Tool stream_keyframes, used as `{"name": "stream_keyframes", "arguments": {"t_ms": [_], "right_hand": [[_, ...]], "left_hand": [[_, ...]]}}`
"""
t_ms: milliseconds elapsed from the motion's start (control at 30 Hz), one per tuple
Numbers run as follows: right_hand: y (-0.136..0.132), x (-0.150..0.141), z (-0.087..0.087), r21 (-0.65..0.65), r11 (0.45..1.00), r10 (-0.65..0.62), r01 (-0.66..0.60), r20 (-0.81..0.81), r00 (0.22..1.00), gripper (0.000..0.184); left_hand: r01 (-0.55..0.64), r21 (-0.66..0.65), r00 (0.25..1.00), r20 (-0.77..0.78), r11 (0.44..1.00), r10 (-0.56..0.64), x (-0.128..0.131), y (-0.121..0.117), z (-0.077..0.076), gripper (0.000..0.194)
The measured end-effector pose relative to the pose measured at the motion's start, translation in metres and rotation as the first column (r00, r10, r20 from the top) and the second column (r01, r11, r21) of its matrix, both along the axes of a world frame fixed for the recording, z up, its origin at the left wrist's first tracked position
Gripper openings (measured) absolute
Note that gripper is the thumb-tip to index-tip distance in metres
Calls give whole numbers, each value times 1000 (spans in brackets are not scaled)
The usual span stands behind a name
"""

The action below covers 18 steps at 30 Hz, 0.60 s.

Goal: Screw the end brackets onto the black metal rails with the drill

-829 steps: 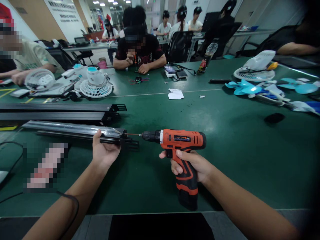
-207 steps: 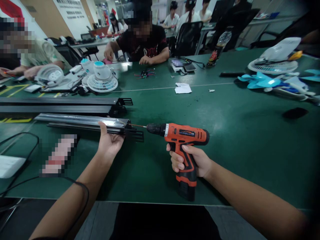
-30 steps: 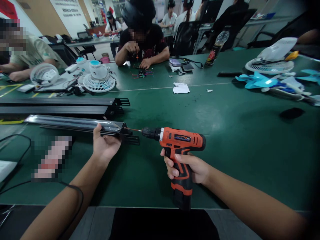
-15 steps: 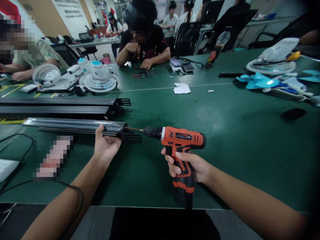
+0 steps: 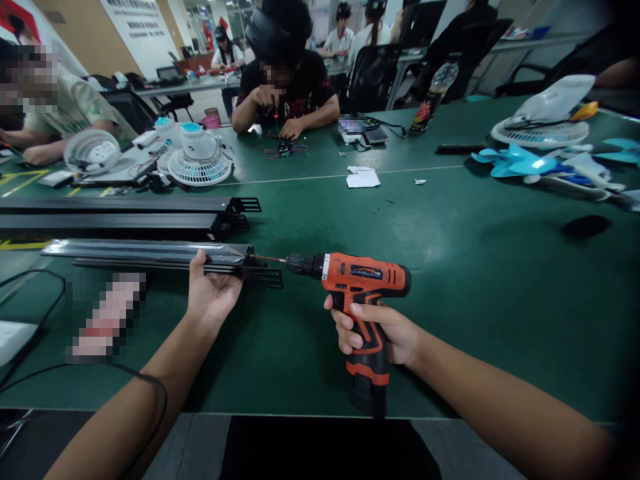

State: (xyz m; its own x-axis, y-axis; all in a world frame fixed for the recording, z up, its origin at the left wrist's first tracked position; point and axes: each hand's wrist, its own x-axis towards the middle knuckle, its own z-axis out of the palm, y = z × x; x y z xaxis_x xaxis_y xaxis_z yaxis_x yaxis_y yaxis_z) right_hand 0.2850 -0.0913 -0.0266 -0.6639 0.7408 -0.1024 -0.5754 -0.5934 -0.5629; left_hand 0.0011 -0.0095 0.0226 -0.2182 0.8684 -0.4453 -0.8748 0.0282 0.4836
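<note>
My right hand [image 5: 373, 328] is wrapped round the grip of an orange and black cordless drill [image 5: 367, 277], a finger at its trigger. From the chuck a long thin bit [image 5: 270, 258] reaches left to the end of a dark metal profile [image 5: 150, 253]; whether it goes into a hole there I cannot make out. My left hand [image 5: 215, 290] grips that profile near its right end, thumb on the near side and fingers beneath, partly hidden. A slotted black bracket [image 5: 265, 277] sticks out from the same end, under the bit.
Two more dark profiles [image 5: 110, 223] lie just behind. A pixelated flat object [image 5: 107, 317] and a black cable [image 5: 60, 363] are at left. Fan parts [image 5: 200, 167], folded paper [image 5: 363, 177], a bottle [image 5: 435, 97] and blue fan blades [image 5: 515, 162] stand farther off. A co-worker [image 5: 285, 80] sits opposite.
Over the last second the profile's far left end has dipped slightly toward me. Both hands keep their grips on the drill and the profile; the view has shifted a little.
</note>
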Motion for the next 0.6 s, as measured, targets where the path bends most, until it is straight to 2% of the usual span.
{"name": "stream_keyframes", "arguments": {"t_ms": [233,467,600], "right_hand": [[0,1,-2,-12,1000,4,-4,-3,1000,37],[-1,-1,-3,-11,1000,-2,2,-3,1000,36],[-1,-1,-4,-6,1000,2,-2,9,1000,35]], "left_hand": [[14,42,1000,-9,999,-13,-4,2,-6,31],[11,-10,1000,-23,1000,-11,0,-1,2,49],[17,-18,999,-32,1000,-17,2,-2,3,46]]}}
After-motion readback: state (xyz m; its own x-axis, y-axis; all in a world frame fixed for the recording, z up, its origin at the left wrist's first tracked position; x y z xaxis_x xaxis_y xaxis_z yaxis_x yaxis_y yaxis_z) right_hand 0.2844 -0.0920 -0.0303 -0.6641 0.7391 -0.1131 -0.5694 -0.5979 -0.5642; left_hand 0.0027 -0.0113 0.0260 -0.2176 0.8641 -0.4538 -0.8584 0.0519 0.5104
